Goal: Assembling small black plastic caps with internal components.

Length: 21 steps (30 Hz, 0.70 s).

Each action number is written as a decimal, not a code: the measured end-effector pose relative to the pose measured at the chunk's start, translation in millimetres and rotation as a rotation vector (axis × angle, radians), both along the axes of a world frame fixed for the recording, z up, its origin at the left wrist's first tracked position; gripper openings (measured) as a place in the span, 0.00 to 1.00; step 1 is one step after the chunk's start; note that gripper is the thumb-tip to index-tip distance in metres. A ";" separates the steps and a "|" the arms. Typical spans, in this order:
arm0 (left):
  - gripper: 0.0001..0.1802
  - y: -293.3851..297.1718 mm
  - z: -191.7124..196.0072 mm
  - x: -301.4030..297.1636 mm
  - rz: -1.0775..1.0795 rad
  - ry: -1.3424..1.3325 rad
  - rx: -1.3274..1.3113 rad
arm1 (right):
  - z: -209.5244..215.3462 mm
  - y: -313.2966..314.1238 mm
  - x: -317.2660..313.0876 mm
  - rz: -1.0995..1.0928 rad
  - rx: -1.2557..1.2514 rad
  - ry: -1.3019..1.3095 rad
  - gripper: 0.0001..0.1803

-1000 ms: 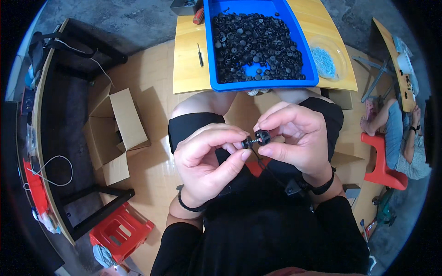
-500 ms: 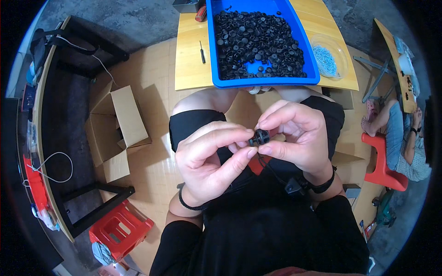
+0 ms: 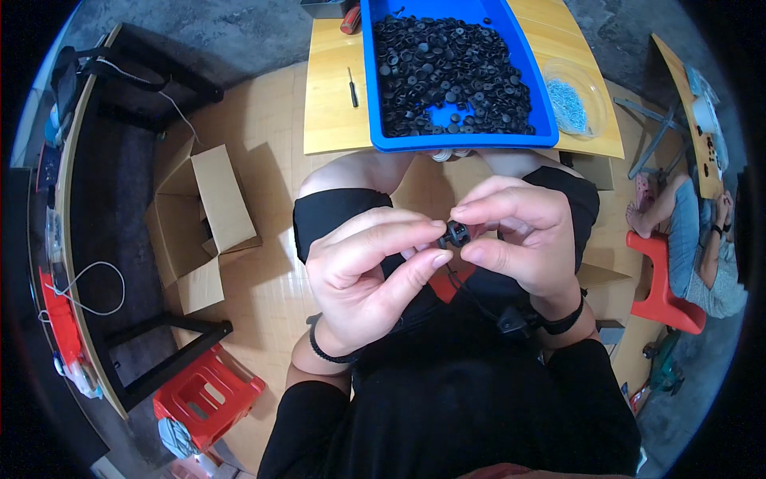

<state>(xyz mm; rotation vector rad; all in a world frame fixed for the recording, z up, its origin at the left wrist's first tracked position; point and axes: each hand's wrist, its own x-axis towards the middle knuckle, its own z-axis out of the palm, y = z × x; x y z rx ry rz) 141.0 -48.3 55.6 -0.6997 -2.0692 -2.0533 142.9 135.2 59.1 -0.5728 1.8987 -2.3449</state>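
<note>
Over the lap, below a yellow table (image 3: 335,120), a small black round part (image 3: 456,234) sits pinched between both hands: left hand (image 3: 363,267) and right hand (image 3: 519,235) each clamp it with fingertips. Ahead, a blue bin (image 3: 369,96) holds many similar black parts; an open cardboard box (image 3: 203,223) stands to the left.

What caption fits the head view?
Both hands, left hand and right hand, pinch a small black part above a lap, below a blue bin.

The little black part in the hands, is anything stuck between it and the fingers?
Nothing visible is. The left hand and the right hand both pinch the small black part directly, bare fingertips on it. It is held above the lap, apart from the blue bin of black parts.
</note>
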 end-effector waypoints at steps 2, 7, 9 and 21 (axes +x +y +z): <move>0.10 1.6 0.9 1.4 0.016 -0.002 -0.014 | -2.6 1.6 1.6 -0.004 -0.028 -0.064 0.16; 0.08 3.1 2.6 0.7 0.031 0.132 -0.112 | -2.6 6.5 2.4 -0.030 0.063 -0.038 0.14; 0.07 2.8 3.9 0.4 0.021 0.129 -0.121 | -2.3 7.7 0.6 -0.028 0.107 0.003 0.13; 0.15 9.4 -0.1 -1.6 -0.096 -0.168 0.183 | 4.0 7.9 1.3 -0.025 0.211 0.096 0.13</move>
